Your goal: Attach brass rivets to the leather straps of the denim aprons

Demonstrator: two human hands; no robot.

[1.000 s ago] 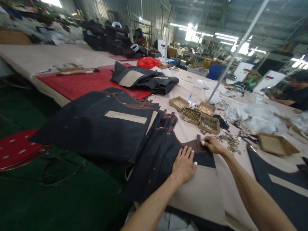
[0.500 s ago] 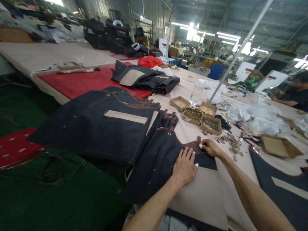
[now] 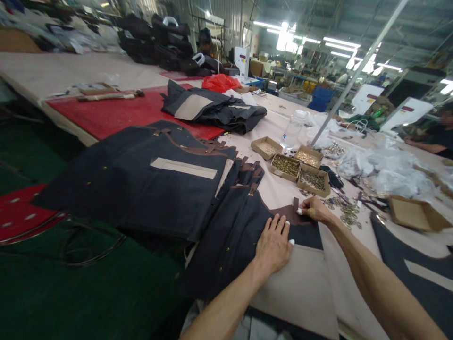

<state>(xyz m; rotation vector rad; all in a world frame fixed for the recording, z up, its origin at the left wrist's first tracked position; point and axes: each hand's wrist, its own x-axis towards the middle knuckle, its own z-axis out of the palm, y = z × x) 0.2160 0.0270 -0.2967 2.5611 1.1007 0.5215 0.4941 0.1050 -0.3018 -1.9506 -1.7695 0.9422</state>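
Observation:
A dark garment panel, apron-like, with a large beige patch (image 3: 297, 283) and brown trim lies before me on the table. My left hand (image 3: 274, 242) rests flat on it, fingers stretched out, at the patch's upper left corner. At the panel's top edge my right hand (image 3: 314, 210) is closed in a pinch at a short brown strap (image 3: 296, 206); the fingertips hide part of it. White coverings show on some fingertips of both hands. To the left, a stack of similar dark garments (image 3: 141, 189) with brown straps overhangs the table edge.
Small cardboard boxes of metal fittings (image 3: 286, 166) stand beyond my hands, near a clear plastic jar (image 3: 293, 130). Loose metal rings (image 3: 348, 215) lie at right, by an open box (image 3: 414, 212). A slanted metal pole (image 3: 357, 75) rises behind. A red stool (image 3: 24, 212) stands left.
The view has shifted slightly. My left hand stays flat on the panel and my right hand keeps its pinch by the strap.

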